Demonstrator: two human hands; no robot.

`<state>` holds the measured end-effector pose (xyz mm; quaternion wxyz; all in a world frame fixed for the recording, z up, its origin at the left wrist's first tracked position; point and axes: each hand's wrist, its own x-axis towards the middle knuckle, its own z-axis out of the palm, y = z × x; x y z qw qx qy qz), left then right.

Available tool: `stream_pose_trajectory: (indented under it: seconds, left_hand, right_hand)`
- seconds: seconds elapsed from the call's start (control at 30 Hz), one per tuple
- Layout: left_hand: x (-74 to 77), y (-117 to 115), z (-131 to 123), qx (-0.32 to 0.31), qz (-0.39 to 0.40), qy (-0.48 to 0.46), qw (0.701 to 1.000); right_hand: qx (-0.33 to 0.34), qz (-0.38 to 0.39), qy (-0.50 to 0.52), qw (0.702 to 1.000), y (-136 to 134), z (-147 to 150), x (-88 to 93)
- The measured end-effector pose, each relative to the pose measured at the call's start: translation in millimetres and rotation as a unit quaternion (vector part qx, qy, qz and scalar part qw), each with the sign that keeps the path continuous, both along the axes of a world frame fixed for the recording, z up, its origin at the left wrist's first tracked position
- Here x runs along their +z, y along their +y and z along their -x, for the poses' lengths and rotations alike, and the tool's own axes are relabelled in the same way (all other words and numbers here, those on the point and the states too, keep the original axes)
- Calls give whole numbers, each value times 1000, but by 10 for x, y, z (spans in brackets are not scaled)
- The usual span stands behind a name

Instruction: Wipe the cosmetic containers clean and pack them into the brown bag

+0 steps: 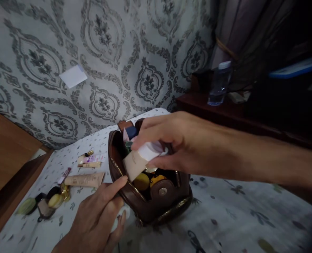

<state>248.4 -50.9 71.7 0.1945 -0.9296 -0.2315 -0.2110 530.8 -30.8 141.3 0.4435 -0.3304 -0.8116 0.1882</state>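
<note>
An open brown leather bag (156,211) with gold zips stands on the bed. Over its mouth, my right hand (169,140) grips a beige cosmetic tube (136,164) with a white cap, fingers above and thumb below. The flat end of that tube points down to the left, near the zip edge. My left hand (100,214) lies at the bag's left side, index fingertip at the rim. Its other fingers curl round a small white object (122,213), mostly hidden. Inside the bag show a round yellow item (141,181) and a dark blue item (131,132).
Left of the bag, a beige tube (84,180), a purple-and-white tube (94,159) and several small cosmetics, including a round yellow one (55,201), lie on the patterned sheet (224,218). A water bottle (219,84) stands on the dark red table (192,102) at right.
</note>
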Motion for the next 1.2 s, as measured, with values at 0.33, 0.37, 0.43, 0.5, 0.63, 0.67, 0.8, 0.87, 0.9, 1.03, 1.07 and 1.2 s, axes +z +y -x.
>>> stream_pose_trajectory:
  seconds: [0.33,0.37,0.43,0.5,0.63,0.67,0.8,0.87,0.9,1.03,1.07,1.2]
  left_hand:
    - [-25,6,-27,-6,0,-10,1000]
    - [-28,11,-32,-9,0,-10,1000]
    - [-39,24,-47,-9,-3,-20,1000]
    - [-53,43,-60,-16,-12,-36,999]
    - [-72,73,-77,-42,-28,-46,998]
    - [-72,77,-80,-41,-28,-47,998]
    - [-50,78,-99,-44,-29,-51,997]
    - [-27,73,-109,-46,-36,-51,997]
    - [-13,69,-112,-46,-38,-50,997]
    - [22,58,-113,-41,-32,-39,998]
    - [18,61,-112,-36,-33,-37,998]
    - [-62,123,-117,-46,-65,-52,995]
  right_hand:
    - [-33,-27,-86,995,66,69,38]
    - [-34,-27,-86,995,67,73,45]
    - [-23,-29,-102,994,79,122,44]
    - [-15,-24,-127,992,106,214,22]
    - [-38,18,-170,985,202,416,-92]
    - [-42,28,-182,982,231,453,-130]
    - [-36,43,-220,974,328,539,-247]
    - [-30,29,-234,971,346,562,-257]
    - [-28,19,-244,969,348,571,-252]
    - [-44,7,-286,957,321,585,-233]
    - [-49,9,-287,957,312,582,-238]
    - [-68,28,-270,960,279,558,-267]
